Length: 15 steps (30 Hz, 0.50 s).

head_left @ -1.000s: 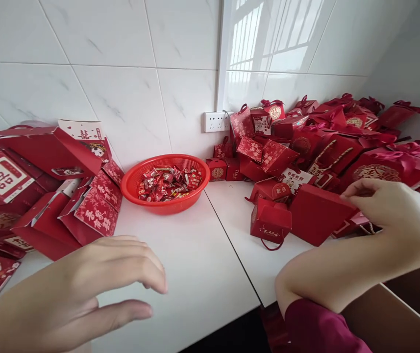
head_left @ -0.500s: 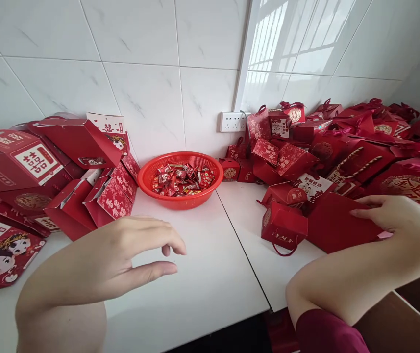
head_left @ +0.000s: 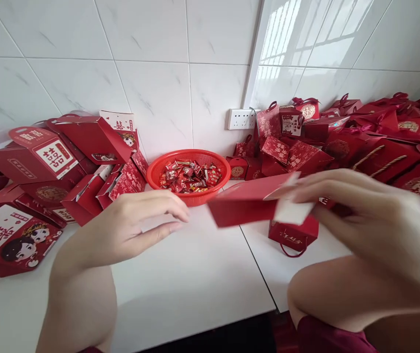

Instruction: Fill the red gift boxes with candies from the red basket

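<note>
Right hand [head_left: 367,220] gripping an open red gift box [head_left: 248,198] above the worktop [head_left: 180,294], left hand [head_left: 139,223] empty, fingers narrowly parted, red basket of candies [head_left: 188,196] behind

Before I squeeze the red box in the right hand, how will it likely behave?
The red box looks like thin folded card, so it is probably light for its size. Its panels reach straight out from the right hand, suggesting fair stiffness. The white flap juts out at the gripped end and may crease easily.
</note>
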Motion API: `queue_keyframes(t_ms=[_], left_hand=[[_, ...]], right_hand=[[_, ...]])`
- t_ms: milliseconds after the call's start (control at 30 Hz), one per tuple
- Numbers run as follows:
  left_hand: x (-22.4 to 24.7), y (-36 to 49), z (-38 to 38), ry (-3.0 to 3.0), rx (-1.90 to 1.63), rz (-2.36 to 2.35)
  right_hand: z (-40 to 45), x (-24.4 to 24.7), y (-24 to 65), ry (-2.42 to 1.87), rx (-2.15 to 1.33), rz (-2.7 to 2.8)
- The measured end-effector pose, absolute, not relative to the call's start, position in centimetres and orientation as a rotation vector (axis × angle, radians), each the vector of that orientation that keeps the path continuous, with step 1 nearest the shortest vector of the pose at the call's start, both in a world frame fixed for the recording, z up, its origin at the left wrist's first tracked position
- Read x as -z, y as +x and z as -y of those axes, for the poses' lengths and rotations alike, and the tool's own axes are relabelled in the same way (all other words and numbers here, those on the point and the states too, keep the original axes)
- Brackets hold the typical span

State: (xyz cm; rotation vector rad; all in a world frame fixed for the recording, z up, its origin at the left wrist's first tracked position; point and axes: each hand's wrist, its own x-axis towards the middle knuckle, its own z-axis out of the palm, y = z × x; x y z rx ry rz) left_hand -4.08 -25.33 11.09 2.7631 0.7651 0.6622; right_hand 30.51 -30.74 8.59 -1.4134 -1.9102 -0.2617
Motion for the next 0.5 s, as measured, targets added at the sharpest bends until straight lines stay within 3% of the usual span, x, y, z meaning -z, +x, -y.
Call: queue_keyframes(t_ms=[100, 200, 367, 500], left_hand=[[-10.8, -3.8, 24.6, 2.704, -0.736, -0.797], [-9.8, -3.4, 24.0, 2.644, -0.722, -0.799], [-7.9, -3.3, 23.2, 2.662, -0.666, -0.797], [-7.5, -3.9, 22.7, 2.603, -0.421, -1.013]], right_hand=[[27.4, -8.5, 26.0, -0.916, 0.180, 2.325], [24.7, -7.4, 23.1, -0.725, 0.135, 2.465], [23.6, -6.2, 21.0, -0.534, 0.412, 2.447], [23.2, -5.8, 21.0, -0.643, 0.280, 2.508]])
